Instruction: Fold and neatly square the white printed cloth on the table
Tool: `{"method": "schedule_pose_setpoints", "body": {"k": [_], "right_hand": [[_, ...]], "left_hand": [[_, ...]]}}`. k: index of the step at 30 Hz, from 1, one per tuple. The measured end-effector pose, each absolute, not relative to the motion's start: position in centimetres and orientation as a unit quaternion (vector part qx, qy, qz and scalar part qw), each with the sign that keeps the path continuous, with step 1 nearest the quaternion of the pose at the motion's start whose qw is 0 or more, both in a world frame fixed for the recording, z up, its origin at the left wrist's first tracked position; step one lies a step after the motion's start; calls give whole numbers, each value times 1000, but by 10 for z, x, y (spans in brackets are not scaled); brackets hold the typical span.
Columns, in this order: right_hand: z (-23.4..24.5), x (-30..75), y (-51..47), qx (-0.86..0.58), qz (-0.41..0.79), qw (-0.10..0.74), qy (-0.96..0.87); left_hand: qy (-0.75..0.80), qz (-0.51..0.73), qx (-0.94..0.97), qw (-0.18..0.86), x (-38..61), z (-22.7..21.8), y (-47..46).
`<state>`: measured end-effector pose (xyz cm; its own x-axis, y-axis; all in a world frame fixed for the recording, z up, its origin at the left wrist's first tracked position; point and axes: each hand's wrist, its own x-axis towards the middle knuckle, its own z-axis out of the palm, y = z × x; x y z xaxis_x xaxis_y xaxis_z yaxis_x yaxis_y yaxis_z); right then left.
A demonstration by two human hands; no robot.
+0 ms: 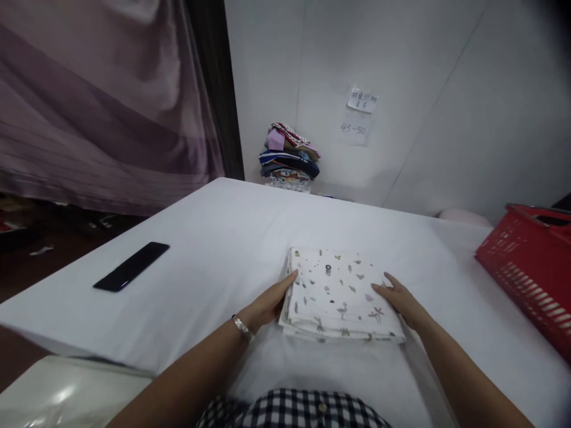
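Observation:
A folded white cloth (339, 294) with small printed figures lies on the white table (214, 249) in front of me. My left hand (270, 303) rests flat against the cloth's left edge, fingers stretched along it. My right hand (401, 300) lies at the cloth's right edge, fingers extended and touching the fabric. Neither hand grips anything. A bracelet sits on my left wrist.
A black phone (131, 266) lies on the table at the left. A red plastic basket (530, 267) stands at the right edge. A pile of folded clothes (289, 157) sits by the far wall, below paper notes (362, 100). A purple curtain (102, 101) hangs at left.

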<state>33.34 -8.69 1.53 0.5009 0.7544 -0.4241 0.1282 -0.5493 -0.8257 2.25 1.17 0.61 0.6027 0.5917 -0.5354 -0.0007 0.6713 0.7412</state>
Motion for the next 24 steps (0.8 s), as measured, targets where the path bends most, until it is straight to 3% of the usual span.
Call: {"method": "schedule_pose_setpoints", "body": {"k": [5,10,15,19,24], "right_hand": [[5,334,-87,-754,403,432,-286],[8,334,-87,-758,357,444,-319],[30,318,-82,-796,181,322,-480],[52,276,-80,-733,34,226,-640],[63,250,-82,-695,22,256,-672]], "left_hand": [[410,202,355,816,26,13,8],[511,254,478,668,27,6,10],[498,235,687,474,44,30,2],[451,223,783,365,73,65,-16],[417,242,812,328,90,83,-33]]}}
